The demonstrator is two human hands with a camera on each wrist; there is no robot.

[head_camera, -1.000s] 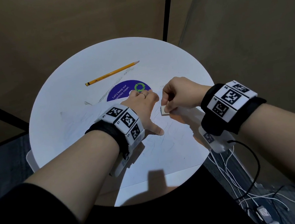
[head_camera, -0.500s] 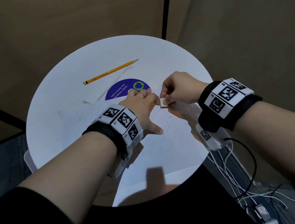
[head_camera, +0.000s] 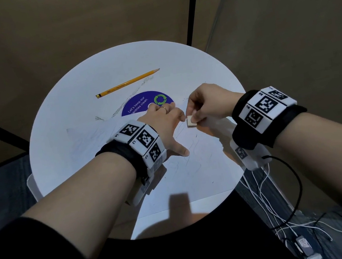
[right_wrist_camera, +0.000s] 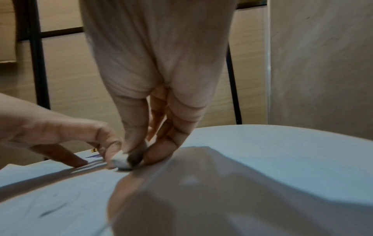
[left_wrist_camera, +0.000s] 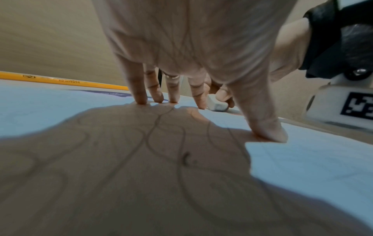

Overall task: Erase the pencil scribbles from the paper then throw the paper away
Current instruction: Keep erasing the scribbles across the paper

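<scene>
A white sheet of paper [head_camera: 196,176] with faint pencil scribbles [left_wrist_camera: 157,127] lies on the round white table [head_camera: 71,112]. My left hand [head_camera: 165,128] is spread flat on the sheet, with straight fingers and thumb pressing it down. Just to its right, my right hand [head_camera: 206,104] pinches a small white eraser [head_camera: 190,121] between thumb and fingers, its lower face on the paper. The eraser [right_wrist_camera: 121,160] sits right beside the left index fingertip [left_wrist_camera: 201,105]. Dark pencil marks [right_wrist_camera: 52,210] show nearer to me on the sheet.
A yellow pencil [head_camera: 128,83] lies on the far part of the table. A round purple sticker [head_camera: 146,103] with a green recycling sign sits beyond my left hand. White and black cables [head_camera: 273,207] hang off the table's right side. Brown wall panels stand behind.
My right hand with the eraser has shifted slightly back and forth over the paper beside the left index finger. The left hand has stayed pressed on the sheet.
</scene>
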